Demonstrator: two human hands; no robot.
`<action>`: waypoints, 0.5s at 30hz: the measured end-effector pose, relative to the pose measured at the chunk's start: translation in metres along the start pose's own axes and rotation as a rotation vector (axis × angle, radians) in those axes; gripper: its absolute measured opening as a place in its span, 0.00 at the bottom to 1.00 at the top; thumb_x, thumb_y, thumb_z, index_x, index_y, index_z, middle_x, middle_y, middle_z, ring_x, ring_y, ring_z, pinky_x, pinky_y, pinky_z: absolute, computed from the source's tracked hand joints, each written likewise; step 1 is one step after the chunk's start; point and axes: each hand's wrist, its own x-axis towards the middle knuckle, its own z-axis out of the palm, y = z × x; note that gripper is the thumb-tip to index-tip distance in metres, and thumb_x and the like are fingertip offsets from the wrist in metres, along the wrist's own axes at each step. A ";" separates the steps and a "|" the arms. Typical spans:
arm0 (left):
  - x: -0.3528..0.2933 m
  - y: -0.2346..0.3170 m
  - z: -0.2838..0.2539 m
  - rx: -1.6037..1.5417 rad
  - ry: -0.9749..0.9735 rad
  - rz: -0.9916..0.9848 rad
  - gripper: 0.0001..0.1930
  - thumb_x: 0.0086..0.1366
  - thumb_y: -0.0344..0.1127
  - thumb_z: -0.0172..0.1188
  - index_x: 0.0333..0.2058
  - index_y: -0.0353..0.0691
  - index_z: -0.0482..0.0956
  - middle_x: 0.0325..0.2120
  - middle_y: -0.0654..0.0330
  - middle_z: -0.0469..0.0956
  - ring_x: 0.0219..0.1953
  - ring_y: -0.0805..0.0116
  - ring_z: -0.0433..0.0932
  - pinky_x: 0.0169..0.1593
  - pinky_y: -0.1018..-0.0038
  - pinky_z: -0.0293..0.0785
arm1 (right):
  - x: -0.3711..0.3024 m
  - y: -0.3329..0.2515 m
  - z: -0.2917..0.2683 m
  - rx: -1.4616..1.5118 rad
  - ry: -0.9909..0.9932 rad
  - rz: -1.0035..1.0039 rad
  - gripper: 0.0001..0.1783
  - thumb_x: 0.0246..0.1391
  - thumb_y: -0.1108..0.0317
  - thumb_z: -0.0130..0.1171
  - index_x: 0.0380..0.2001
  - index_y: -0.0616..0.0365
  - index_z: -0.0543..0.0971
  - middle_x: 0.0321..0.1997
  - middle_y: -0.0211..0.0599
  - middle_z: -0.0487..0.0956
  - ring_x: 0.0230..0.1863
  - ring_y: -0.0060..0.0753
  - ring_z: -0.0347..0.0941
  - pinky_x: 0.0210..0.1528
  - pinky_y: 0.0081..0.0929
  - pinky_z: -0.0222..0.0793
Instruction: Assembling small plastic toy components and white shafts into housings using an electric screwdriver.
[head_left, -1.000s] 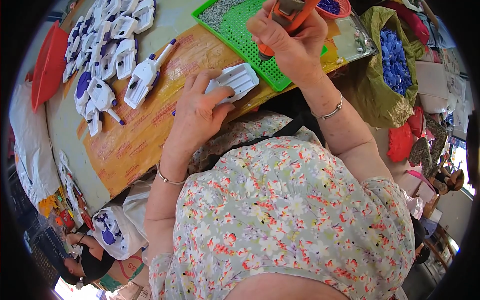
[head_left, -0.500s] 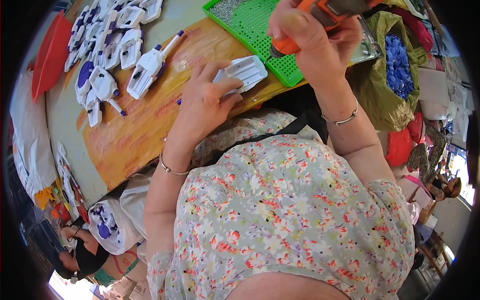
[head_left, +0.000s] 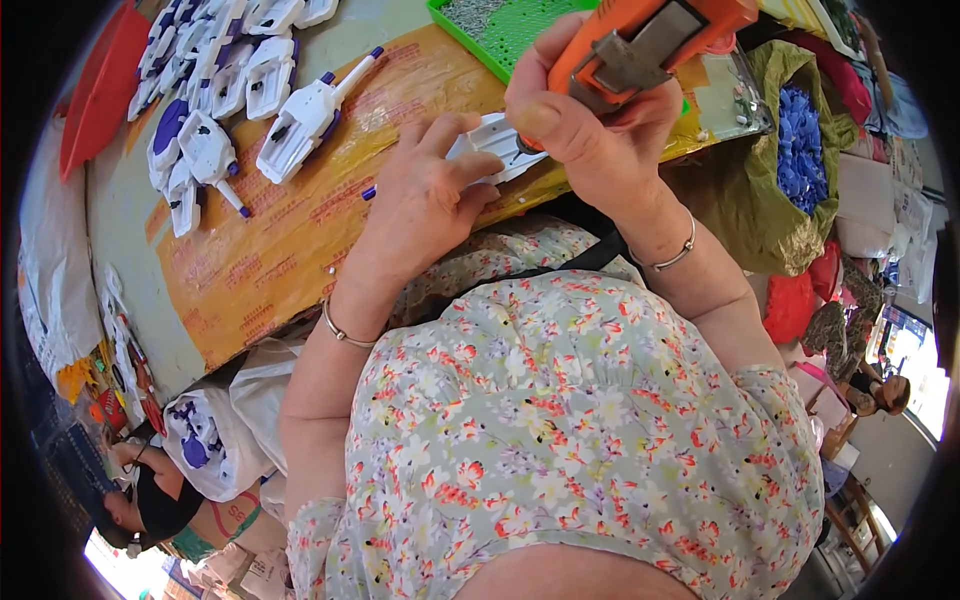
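Observation:
My right hand (head_left: 605, 140) is wrapped round an orange power screwdriver (head_left: 640, 45). The dark tip of the tool points down at the right end of a white plastic housing (head_left: 484, 138); whether a screw sits on it is too small to tell. With fingers bent over its left part, my left hand (head_left: 420, 200) presses this housing to the table near the front edge. A purple tip (head_left: 369, 192) shows beside that hand. Left of it lies a similar white-and-purple piece (head_left: 300, 133) with a long neck, its hollow side up.
Several white-and-purple pieces (head_left: 230, 75) are heaped at the far left by a red basin (head_left: 98, 90). A green perforated tray (head_left: 528, 38) with small metal bits lies behind the screwdriver. At right, an olive sack (head_left: 765, 235) holds blue parts. Another person (head_left: 160, 505) sits at lower left.
My right hand has brought the screwdriver left and down from the green tray, so its tip is now at the white housing. My left hand keeps its hold on the housing.

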 end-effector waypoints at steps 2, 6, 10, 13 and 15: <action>0.001 0.000 0.001 -0.006 -0.004 0.004 0.12 0.50 0.29 0.73 0.36 0.44 0.88 0.50 0.54 0.78 0.51 0.47 0.75 0.53 0.57 0.76 | 0.042 0.048 -0.023 0.003 -0.541 -1.010 0.22 0.48 0.82 0.74 0.45 0.66 0.76 0.30 0.35 0.81 0.30 0.22 0.78 0.34 0.20 0.74; 0.000 -0.002 0.001 -0.006 -0.002 0.011 0.12 0.50 0.29 0.73 0.36 0.43 0.87 0.50 0.54 0.78 0.51 0.47 0.75 0.53 0.57 0.75 | -0.014 0.001 0.000 -0.142 -0.093 -0.147 0.11 0.54 0.78 0.66 0.40 0.66 0.77 0.31 0.32 0.79 0.30 0.19 0.73 0.34 0.21 0.70; 0.000 -0.001 0.001 -0.003 0.002 0.032 0.13 0.50 0.29 0.73 0.36 0.43 0.87 0.50 0.54 0.78 0.51 0.47 0.74 0.54 0.57 0.75 | -0.014 0.004 0.002 -0.134 -0.091 -0.126 0.11 0.52 0.80 0.69 0.37 0.63 0.77 0.30 0.29 0.79 0.29 0.16 0.71 0.31 0.17 0.67; 0.000 -0.002 0.004 -0.007 0.007 0.020 0.13 0.49 0.29 0.73 0.36 0.43 0.87 0.49 0.54 0.77 0.51 0.47 0.74 0.55 0.57 0.75 | -0.014 0.005 0.005 -0.108 -0.102 -0.103 0.12 0.50 0.82 0.69 0.35 0.62 0.76 0.30 0.28 0.79 0.27 0.15 0.71 0.29 0.16 0.66; -0.002 -0.004 0.005 -0.040 -0.008 -0.004 0.13 0.49 0.29 0.72 0.36 0.43 0.87 0.49 0.54 0.77 0.51 0.46 0.74 0.56 0.57 0.74 | -0.014 0.006 0.008 -0.094 -0.110 -0.096 0.12 0.50 0.84 0.68 0.34 0.62 0.76 0.30 0.28 0.79 0.27 0.15 0.71 0.29 0.15 0.66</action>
